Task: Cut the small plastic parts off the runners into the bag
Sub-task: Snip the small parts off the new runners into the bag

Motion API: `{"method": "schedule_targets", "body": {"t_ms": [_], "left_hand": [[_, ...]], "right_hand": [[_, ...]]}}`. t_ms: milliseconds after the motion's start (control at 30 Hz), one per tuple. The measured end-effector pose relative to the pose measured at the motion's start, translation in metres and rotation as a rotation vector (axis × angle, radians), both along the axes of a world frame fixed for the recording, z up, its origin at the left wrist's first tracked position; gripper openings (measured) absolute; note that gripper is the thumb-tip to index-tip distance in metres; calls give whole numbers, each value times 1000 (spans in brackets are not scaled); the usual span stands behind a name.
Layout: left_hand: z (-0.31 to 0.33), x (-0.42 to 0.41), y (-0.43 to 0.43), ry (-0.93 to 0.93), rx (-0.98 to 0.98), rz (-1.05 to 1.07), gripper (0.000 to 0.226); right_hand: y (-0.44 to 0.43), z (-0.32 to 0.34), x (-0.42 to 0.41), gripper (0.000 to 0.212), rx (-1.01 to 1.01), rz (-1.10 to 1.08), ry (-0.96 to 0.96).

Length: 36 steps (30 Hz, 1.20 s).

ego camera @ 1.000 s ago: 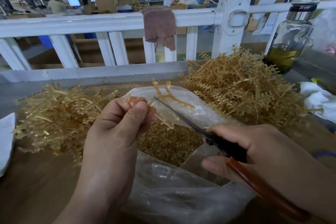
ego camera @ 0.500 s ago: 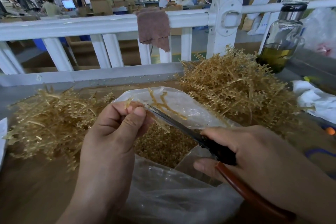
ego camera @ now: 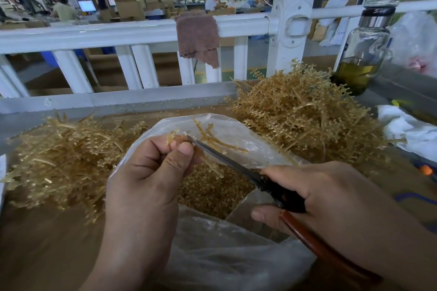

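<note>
Factory hall, brown bench (ego camera: 35, 243) set against a white railing (ego camera: 118, 33). A cloth (ego camera: 198, 35) hangs over the rail and a bottle (ego camera: 364, 54) stands far right.

Left hand (ego camera: 146, 179): closed, thumb and forefinger pinching a runner (ego camera: 208, 136) over the bag mouth. The runner's branches stick up and away from the fingers.

Right hand (ego camera: 331, 191): wrapped round the scissors (ego camera: 227, 160) at the black pivot, red-brown handle trailing back under the palm. The blade tip touches the runner just beside the left thumb. Cannot tell whether the blades are parted.

Bag (ego camera: 224, 255): clear plastic, open, lying on the bench betw. the two hands and directly under the cut point. Inside is a deep layer of small amber parts (ego camera: 212, 191), so a good qty is already cut.

Left pile (ego camera: 59, 149): runners on the bench beside the left wrist. Stems look thin and mostly bare, so prob. stripped scrap.

Right pile (ego camera: 302, 113): taller heap beyond the right hand, up against the railing post. Stems look studded with parts, so prob. stock not yet cut.

Assessment: task is mid-run, approx. half done at best. The held runner looks partly trimmed near the grip, w/ branches beyond the blade yet to be checked. The right pile is large and is the main work left. A few loose parts lie on the bench along the rail, outside the bag.
</note>
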<state>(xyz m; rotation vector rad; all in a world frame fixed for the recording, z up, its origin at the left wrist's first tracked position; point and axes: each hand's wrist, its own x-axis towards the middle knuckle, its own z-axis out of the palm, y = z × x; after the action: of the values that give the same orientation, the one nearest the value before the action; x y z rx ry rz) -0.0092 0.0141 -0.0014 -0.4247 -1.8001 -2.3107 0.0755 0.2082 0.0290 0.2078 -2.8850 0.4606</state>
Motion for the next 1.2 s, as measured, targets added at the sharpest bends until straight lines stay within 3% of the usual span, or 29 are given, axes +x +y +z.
{"method": "schedule_targets", "body": {"t_ms": [867,1200], "left_hand": [[-4,-1,-1,-71,-27,15,13],[-9,-6,-4,-67,-53,30,21]], "right_hand": [[-2,-4,0,44,-14,-3,22],[-2,-12,-2,49,-35,-3,21]]}}
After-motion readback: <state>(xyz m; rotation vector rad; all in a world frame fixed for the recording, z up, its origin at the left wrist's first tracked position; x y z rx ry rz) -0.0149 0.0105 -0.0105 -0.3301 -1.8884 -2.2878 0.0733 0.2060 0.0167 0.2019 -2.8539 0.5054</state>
